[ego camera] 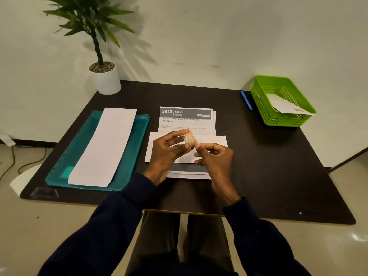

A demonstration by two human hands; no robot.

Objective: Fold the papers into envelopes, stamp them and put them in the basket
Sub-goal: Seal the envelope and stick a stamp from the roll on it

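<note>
Mid-counter [258, 166], above the folded envelope [215, 139], the left hand [169, 150] grips a small stamp roll [189, 138] in its fingers. The right hand [215, 156] pinches the roll's loose end. The stamps look light, thin and likely sticky, so they are best lifted by an edge. The basket [262, 108] sits far right.

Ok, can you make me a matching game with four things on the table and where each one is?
Things:
1. small patterned roll
2. blue pen
3. envelope
4. long white paper

Places:
A. lying on the teal folder
B. inside the green basket
C. held in the left hand, with the right hand pinching its edge
D. on the table, just beside the basket

Pairs: 1-C, 2-D, 3-B, 4-A
</note>
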